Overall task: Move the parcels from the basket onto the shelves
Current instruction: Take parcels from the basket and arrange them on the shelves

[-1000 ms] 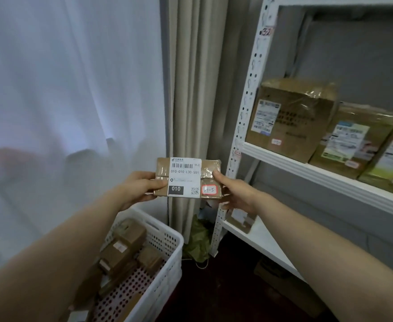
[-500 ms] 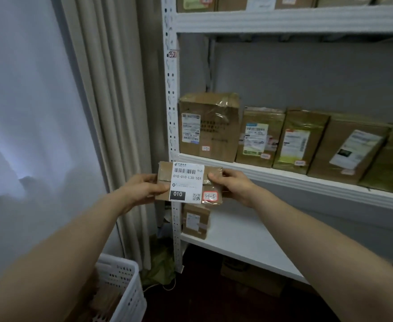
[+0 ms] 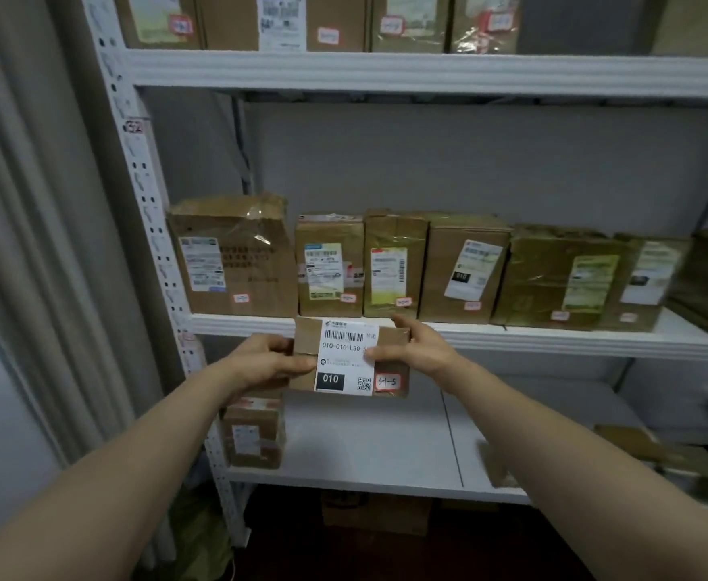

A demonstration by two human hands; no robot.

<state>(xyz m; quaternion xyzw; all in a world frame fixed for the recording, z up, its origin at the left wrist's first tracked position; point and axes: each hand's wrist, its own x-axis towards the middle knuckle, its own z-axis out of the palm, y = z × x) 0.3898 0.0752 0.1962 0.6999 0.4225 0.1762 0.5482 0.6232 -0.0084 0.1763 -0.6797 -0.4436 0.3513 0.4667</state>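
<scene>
Holding the parcel just before the middle shelf, gripped its left end in the left hand, pinched its right end in the right hand; mid-placing, probably needed the roomier lower shelf.

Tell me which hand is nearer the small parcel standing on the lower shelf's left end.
Left. The left hand, gripping the left end of the held parcel, is just above the small parcel; the right hand, on its right end, is farther right.
</scene>
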